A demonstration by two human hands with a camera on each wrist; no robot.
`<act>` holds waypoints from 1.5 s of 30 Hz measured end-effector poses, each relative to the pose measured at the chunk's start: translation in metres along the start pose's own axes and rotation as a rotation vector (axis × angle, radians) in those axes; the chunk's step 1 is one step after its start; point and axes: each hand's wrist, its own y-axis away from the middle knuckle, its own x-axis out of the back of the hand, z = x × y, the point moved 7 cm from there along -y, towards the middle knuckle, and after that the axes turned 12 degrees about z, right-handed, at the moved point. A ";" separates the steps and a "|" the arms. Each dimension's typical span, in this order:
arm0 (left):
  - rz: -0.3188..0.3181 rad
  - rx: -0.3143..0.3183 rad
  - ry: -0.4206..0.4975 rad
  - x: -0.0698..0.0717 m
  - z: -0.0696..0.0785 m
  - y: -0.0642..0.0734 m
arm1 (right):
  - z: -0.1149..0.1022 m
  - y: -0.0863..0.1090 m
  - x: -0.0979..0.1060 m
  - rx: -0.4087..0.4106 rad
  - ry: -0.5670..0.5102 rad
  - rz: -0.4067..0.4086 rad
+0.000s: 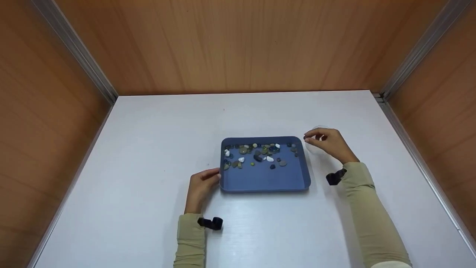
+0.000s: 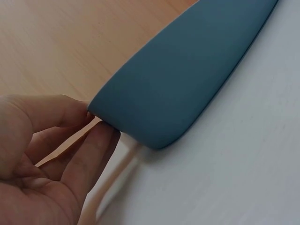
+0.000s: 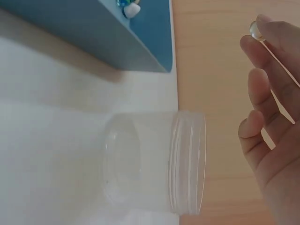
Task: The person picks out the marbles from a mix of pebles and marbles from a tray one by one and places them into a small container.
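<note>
A blue tray (image 1: pixel 266 180) holds scattered small stones and glass pieces: white, olive, dark blue and green. My left hand (image 1: pixel 200 186) touches the tray's left side, its fingertips against the outer wall (image 2: pixel 154 98). Past the tray's right side, my right hand (image 1: pixel 331 143) pinches a small shiny glass pebble (image 3: pixel 255 31) between thumb and forefinger, while the other fingers stay loosely bent. Close by that hand is a clear lidless jar (image 3: pixel 150 159), upright beside the tray. In the head view the hand and its faint outline make the jar hard to see.
Everything stands on a white table (image 1: pixel 130 167). Wooden panels (image 1: pixel 241 44) close it in at the back and both sides, with metal rails (image 1: pixel 81 56) at the corners. A small black camera (image 1: pixel 212 223) sits on each wrist.
</note>
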 end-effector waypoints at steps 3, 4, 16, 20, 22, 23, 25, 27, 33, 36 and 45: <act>0.000 0.000 -0.002 0.000 -0.001 0.000 | 0.008 0.002 0.008 -0.025 0.000 0.017; -0.001 0.000 0.001 0.000 -0.001 0.000 | 0.010 0.002 0.010 -0.034 0.003 0.025; -0.009 0.014 0.050 0.000 -0.001 0.003 | 0.025 0.004 0.031 -0.070 0.063 0.080; -0.012 0.019 0.051 0.000 -0.001 0.004 | 0.030 0.004 0.035 -0.065 0.089 0.091; -0.011 0.020 0.052 0.000 -0.001 0.003 | 0.032 0.005 0.036 -0.069 0.092 0.092; -0.011 0.022 0.052 0.000 -0.001 0.003 | 0.033 0.005 0.036 -0.066 0.097 0.091; -0.013 0.026 0.051 0.000 -0.001 0.003 | 0.034 0.006 0.038 -0.063 0.103 0.093; -0.013 0.028 0.048 0.000 -0.002 0.003 | 0.035 0.006 0.039 -0.061 0.112 0.095; -0.010 0.022 0.054 0.000 -0.002 0.003 | 0.037 0.007 0.040 -0.044 0.131 0.106; -0.006 0.012 0.057 0.000 -0.002 0.002 | 0.038 0.008 0.040 -0.039 0.140 0.110; -0.012 -0.011 0.078 -0.001 -0.001 0.002 | 0.043 0.010 0.040 -0.047 0.139 0.106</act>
